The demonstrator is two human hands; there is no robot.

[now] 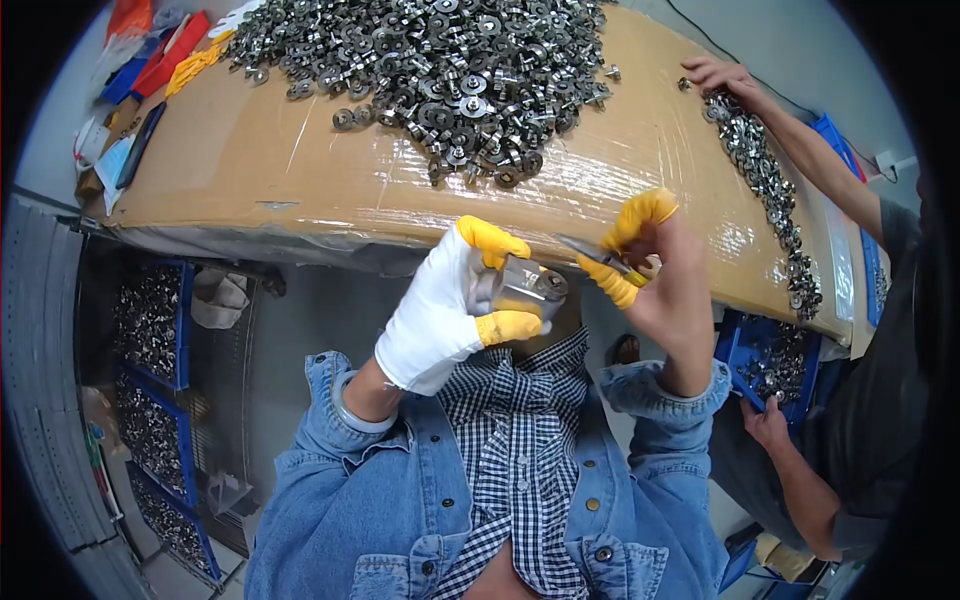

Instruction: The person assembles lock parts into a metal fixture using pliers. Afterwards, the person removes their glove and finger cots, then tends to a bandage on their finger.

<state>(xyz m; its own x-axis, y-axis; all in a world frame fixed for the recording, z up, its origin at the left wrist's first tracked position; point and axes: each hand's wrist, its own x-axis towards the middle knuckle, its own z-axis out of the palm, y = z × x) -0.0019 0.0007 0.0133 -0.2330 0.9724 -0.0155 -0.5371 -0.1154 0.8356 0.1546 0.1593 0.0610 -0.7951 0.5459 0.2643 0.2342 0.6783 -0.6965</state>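
Note:
My left hand (450, 300), in a white glove with yellow finger covers, is closed around a shiny, rounded metal part (530, 285). The part's end with a small round feature faces right. My right hand (655, 265) wears yellow covers on some fingers and is otherwise bare. Between its thumb and fingers it grips a slim pointed tool (628, 270) with a dark tip and some yellow near the grip; its exact kind is unclear. The tool's tip points left, just right of the metal part and apart from it. Both hands are in front of the table's near edge.
A big heap of small metal parts (470, 90) covers the back of the cardboard-topped table (260, 180). At right, a co-worker's hand (725, 80) touches a row of parts (765, 180); another co-worker's hand (768, 425) is at a blue bin (735, 350). Filled blue trays (185, 325) stand lower left.

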